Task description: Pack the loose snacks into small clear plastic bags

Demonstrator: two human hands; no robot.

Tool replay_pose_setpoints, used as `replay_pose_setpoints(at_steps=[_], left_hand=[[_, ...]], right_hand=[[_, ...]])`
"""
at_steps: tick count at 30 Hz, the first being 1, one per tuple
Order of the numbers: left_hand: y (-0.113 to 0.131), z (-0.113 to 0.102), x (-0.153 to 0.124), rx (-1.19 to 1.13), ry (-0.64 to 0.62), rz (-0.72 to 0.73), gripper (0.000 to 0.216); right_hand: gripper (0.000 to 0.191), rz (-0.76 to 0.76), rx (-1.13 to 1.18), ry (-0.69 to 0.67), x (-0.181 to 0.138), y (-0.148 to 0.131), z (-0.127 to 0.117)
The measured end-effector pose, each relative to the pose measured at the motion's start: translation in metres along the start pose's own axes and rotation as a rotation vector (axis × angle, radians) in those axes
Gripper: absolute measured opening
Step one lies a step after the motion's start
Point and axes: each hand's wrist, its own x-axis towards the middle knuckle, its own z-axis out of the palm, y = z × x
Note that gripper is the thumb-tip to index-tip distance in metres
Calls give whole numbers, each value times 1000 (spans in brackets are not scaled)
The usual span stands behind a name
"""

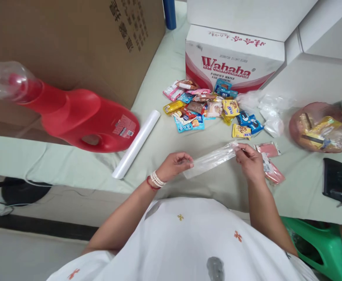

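Both my hands hold a clear plastic bag (212,160) stretched flat between them above the pale green table (165,128). My left hand (175,164) pinches its near-left end, with a bead bracelet on the wrist. My right hand (248,160) pinches the far-right end. A heap of several small snack packets (209,109) lies just beyond the bag. Two pink packets (269,164) lie beside my right hand.
A red detergent jug (83,121) lies on its side at left beside a white roll (137,143). A brown carton (71,43) and a Wahaha box (232,62) stand behind. A snack-filled bag (320,127), black phone (333,177) with keys and green stool (323,242) are right.
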Motion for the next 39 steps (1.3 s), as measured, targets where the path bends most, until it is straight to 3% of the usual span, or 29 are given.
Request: replay_pose_setpoints(at_steps=[2, 6, 7, 9, 11, 14, 17, 19, 21, 23, 26, 31, 35, 39], left_hand=[[-1, -16, -9, 122, 13, 44, 33], [1, -55, -28, 456, -167, 147, 32], [4, -63, -31, 533, -163, 151, 33], [10, -71, -30, 626, -35, 155, 33], [19, -63, -20, 599, 116, 185, 35], [28, -26, 11, 413, 192, 305, 36], [28, 17, 45, 303, 149, 363, 36], [22, 38, 61, 236, 95, 306, 19], [15, 50, 69, 121, 100, 192, 13], [7, 55, 71, -19, 157, 68, 13], [-2, 58, 70, -139, 243, -21, 11], [-5, 61, 62, -83, 275, 24, 11], [-6, 54, 51, 150, 288, 65, 24], [-11, 46, 45, 263, 201, -8, 15]], right_hand=[[20, -40, 38, 51, 5, 0, 0], [16, -100, 37, 61, 13, 0, -4], [15, -117, 17, 48, 15, 0, -4], [12, -155, -24, -9, 20, -3, -3], [11, -189, -54, -92, 27, -8, 2], [13, -177, -99, -243, 39, -21, 13], [14, -137, -150, -379, 50, -34, 24], [15, -117, -157, -419, 55, -40, 28], [24, -106, -122, -375, 54, -41, 30], [35, -108, -77, -227, 46, -37, 30], [30, -73, -84, -27, 22, -23, 37], [40, 125, -136, -137, -15, 2, 64], [41, 197, 8, -143, -14, 17, 72], [37, 203, 140, -124, -7, 20, 66]])
